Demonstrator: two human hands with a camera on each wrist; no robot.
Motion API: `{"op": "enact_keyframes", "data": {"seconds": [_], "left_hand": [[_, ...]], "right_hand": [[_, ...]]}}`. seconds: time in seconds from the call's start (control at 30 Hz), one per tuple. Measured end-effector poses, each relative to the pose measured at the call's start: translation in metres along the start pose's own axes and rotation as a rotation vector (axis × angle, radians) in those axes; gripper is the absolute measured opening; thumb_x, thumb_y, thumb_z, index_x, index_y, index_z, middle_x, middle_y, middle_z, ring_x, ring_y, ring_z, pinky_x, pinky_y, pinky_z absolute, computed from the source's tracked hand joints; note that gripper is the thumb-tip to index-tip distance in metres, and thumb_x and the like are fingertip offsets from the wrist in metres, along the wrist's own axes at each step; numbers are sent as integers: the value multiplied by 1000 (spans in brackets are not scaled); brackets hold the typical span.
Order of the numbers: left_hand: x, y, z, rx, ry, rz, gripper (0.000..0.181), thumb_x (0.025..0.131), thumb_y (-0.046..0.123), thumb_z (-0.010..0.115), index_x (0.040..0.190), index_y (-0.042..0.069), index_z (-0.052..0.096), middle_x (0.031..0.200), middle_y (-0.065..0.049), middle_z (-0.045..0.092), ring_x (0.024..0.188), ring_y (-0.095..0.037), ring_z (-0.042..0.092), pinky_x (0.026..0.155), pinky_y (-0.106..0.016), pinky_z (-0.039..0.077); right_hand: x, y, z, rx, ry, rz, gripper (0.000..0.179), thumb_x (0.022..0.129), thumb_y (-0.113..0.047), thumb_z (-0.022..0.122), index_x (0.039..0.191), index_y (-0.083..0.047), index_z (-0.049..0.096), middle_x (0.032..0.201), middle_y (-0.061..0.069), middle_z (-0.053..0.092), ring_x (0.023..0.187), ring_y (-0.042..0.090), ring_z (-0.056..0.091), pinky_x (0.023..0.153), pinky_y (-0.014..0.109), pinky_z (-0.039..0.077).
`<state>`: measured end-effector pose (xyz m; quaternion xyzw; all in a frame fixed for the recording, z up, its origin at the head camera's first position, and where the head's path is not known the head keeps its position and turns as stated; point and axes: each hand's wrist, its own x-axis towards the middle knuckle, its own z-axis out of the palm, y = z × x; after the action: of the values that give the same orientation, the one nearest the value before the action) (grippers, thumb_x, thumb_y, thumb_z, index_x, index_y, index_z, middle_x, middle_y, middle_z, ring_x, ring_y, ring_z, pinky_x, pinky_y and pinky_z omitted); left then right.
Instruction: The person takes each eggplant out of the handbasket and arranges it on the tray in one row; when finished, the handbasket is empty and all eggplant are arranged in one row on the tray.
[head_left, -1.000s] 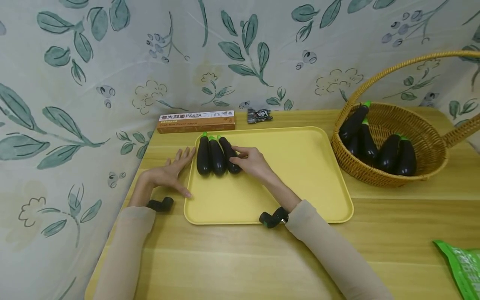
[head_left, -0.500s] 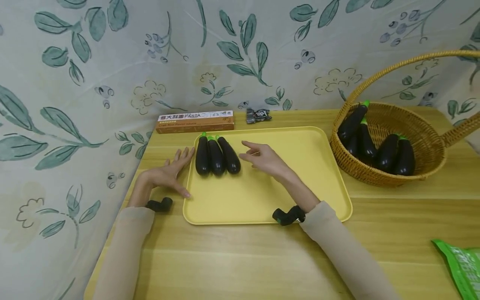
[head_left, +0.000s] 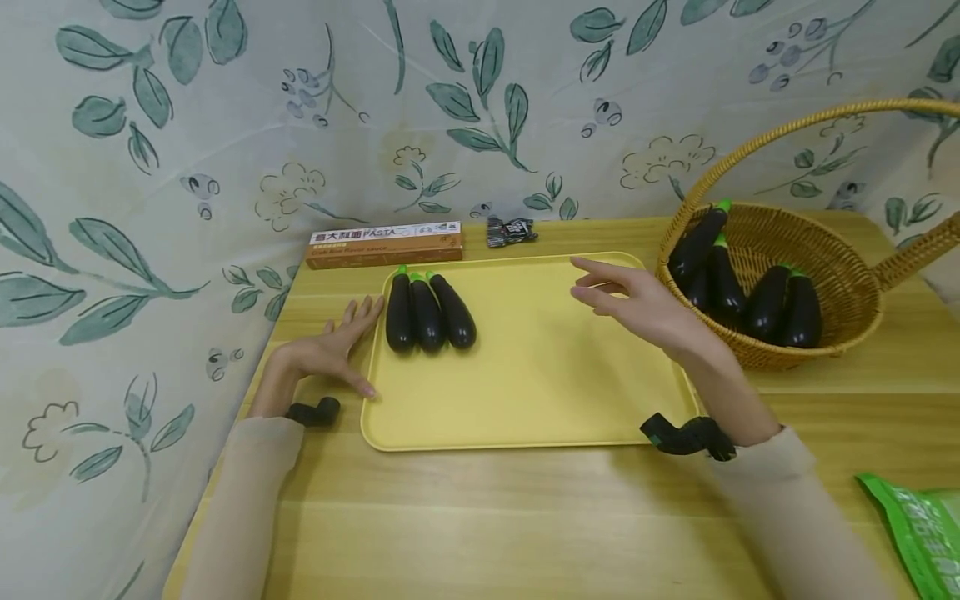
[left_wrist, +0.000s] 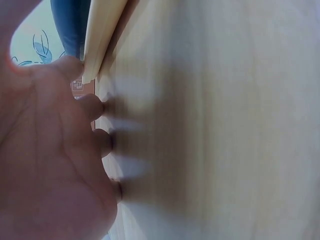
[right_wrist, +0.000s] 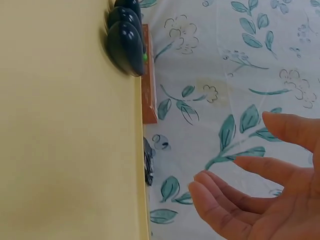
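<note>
3 glossy eggplants (head_left: 427, 315) lie side by side at 10 o'clock on the yellow tray (head_left: 532, 400), with more eggplants (head_left: 768, 302) in the wicker basket (head_left: 840, 258) near 2 o'clock. The left hand (head_left: 326, 350), fingers spread wide, grips nothing at the tray's 9 o'clock rim, while the right hand (head_left: 648, 308) hovers empty toward 2 o'clock, fingers loosely parted. The eggplants look light, stiff and smooth enough to slip, so a thumb-and-fingers hold around the middle probably suits them best.

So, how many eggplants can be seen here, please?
8: three eggplants side by side at the left end of the yellow tray, five others in the wicker basket, one mostly covered. More may be hidden underneath.
</note>
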<state>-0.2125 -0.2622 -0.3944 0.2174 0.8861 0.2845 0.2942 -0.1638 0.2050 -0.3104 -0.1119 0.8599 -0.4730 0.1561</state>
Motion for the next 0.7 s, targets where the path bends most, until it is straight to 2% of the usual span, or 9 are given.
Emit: {"op": "enact_keyframes", "data": {"seconds": [0.13,0.23,0.27,0.3,0.4,0.5,0.53,0.7], "left_hand": [[0,0,0,-5,-1,2,152,67,42,97,165,17,-17,168,-20,-29,153,-44,-34,117,-77,-19],[0,0,0,-9,-2,7,152,67,41,97,165,16,-16,168,-21,-29,153,-45,-34,117,-77,-18],[0,-1,0,-9,-2,9,152,67,41,97,165,16,-16,169,-21,-29,153,-45,-34,117,-77,-18],[0,-1,0,-13,-3,12,151,68,41,97,165,16,-16,169,-20,-29,153,-45,-34,117,-78,-18],[0,-2,0,-21,-6,14,151,68,40,97,165,18,-16,169,-20,-29,153,-44,-35,117,-77,-18],[-1,-2,0,-25,-7,15,150,69,39,97,165,18,-17,169,-20,-29,153,-44,-35,117,-77,-18],[-1,-2,0,-23,-7,13,150,69,39,97,165,18,-17,169,-20,-29,153,-44,-35,117,-77,-18],[-2,1,0,-18,-9,11,151,68,39,97,165,18,-17,169,-20,-29,152,-44,-35,117,-77,-19]], "right_hand": [[-21,8,-23,-28,35,45,66,105,-50,54,164,-26,32,158,16,47,131,43,57,115,66,39],[-32,14,-40,-23,62,94,70,104,-55,54,164,-28,31,163,15,42,136,41,54,117,66,38],[-35,16,-45,-21,69,116,71,103,-57,53,164,-29,31,164,14,42,137,40,53,117,67,36],[-38,19,-50,-31,83,134,71,102,-59,53,164,-30,31,163,13,42,134,33,56,117,66,37],[-45,29,-66,-60,113,159,70,102,-59,50,163,-30,32,161,11,46,121,10,64,114,39,49],[-50,41,-79,-78,161,148,67,105,-55,48,163,-26,33,149,0,54,103,-13,62,92,11,52],[-50,45,-83,-78,175,147,67,105,-54,47,164,-24,33,145,-4,55,102,-16,61,85,5,50],[-46,63,-93,-54,257,194,73,105,-57,44,166,-20,26,144,0,52,96,-20,56,84,9,53]]}}
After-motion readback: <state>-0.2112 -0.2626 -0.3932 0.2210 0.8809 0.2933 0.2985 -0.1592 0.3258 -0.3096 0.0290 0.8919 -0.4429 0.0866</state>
